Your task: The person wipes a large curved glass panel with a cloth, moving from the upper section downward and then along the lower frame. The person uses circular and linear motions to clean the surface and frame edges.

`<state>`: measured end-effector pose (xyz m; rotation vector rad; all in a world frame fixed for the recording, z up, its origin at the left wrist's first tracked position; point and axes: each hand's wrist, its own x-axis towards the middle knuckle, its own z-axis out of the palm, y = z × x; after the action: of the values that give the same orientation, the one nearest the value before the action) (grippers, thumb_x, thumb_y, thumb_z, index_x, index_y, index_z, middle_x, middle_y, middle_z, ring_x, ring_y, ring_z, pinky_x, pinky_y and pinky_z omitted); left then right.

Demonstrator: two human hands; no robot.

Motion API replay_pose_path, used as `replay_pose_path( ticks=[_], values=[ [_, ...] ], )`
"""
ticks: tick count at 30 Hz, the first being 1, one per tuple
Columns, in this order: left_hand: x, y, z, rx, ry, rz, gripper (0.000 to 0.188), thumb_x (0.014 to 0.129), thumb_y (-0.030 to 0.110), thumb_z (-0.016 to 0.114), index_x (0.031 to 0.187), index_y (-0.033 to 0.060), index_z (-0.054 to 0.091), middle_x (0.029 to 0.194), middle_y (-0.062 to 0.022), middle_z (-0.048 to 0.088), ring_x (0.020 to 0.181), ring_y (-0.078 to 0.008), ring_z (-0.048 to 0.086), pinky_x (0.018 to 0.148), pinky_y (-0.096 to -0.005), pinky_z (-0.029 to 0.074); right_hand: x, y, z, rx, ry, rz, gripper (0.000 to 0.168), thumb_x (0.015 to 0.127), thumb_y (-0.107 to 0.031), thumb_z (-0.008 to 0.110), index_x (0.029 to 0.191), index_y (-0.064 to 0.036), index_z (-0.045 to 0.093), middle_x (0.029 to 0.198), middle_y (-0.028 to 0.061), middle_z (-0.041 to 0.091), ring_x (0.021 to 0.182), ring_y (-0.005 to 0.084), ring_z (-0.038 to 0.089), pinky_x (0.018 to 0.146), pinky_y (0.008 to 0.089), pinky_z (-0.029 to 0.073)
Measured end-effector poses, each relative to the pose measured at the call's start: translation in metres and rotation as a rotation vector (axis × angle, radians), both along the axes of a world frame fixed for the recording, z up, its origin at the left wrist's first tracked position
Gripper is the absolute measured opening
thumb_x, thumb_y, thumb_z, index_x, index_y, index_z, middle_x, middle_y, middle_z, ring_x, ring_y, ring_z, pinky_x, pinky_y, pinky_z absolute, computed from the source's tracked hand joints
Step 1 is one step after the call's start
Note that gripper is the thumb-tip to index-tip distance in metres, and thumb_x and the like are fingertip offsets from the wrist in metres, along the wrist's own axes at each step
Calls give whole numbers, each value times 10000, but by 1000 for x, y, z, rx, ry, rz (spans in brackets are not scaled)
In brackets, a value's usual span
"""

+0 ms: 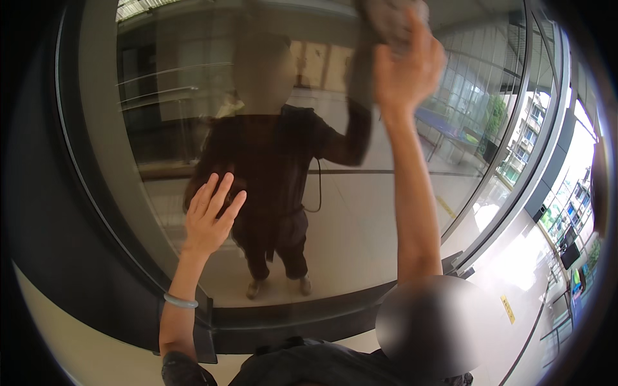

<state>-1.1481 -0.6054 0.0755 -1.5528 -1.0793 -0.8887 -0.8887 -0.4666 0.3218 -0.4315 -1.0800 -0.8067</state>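
A large dark reflective glass pane (357, 231) fills the view before me, mirroring a person's figure. High on its right side, my right hand (410, 67) presses a crumpled grey cloth (393, 21) against the glass. The fingers partly cover the cloth, and its upper part runs to the picture's top edge. My left hand (212, 214) is lower and to the left, its fingers spread at the glass; whether the palm touches cannot be told. A pale bangle (181, 301) circles the left forearm.
A dark frame (299, 318) borders the pane below, with a dark panel (43, 207) on the left. At right stand a metal door frame (512, 202) and a shiny pale floor (497, 284) bearing a yellow sticker (507, 310). Tables and windows lie beyond.
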Motion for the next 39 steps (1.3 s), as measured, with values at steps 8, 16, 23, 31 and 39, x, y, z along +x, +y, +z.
replay_pose_path(
  ticks=[8,16,23,31,39],
  values=[
    [-40,-30,-13,-19,-17,136,524,792,-10,605,1271,202,603,1486,-112,436,1377,-335,393,1114,-493,311,-52,-35,-63,175,-571,71,498,673,-82,642,1133,-264,699,1084,120,621,773,294,547,649,390,413],
    [-73,-57,-19,-32,-115,229,654,716,-16,636,1319,230,574,1523,-101,383,1399,-328,360,1111,-546,290,-108,-74,21,-2,-115,100,560,667,-42,669,1202,-195,605,977,123,561,934,330,533,789,429,428],
    [-107,-86,-33,-75,-169,339,655,753,20,666,1358,232,530,1549,-129,321,1407,-382,321,1112,-589,265,-174,-79,-35,308,-645,194,495,636,-92,653,1101,-264,659,1033,101,588,823,259,530,662,386,383],
    [-120,-93,-36,-113,-319,276,776,743,139,752,1441,232,425,1579,-150,234,1426,-459,218,1129,-628,213,-186,-109,51,68,-194,205,582,674,-4,649,1232,-159,597,963,122,569,941,340,534,805,447,433],
    [-142,-114,-41,-157,-378,381,873,683,236,843,1441,313,418,1599,-176,143,1443,-472,144,1111,-666,155,-246,-122,-36,352,-791,230,406,706,-134,633,1096,-245,657,962,105,562,847,271,519,680,392,380]
  ],
)
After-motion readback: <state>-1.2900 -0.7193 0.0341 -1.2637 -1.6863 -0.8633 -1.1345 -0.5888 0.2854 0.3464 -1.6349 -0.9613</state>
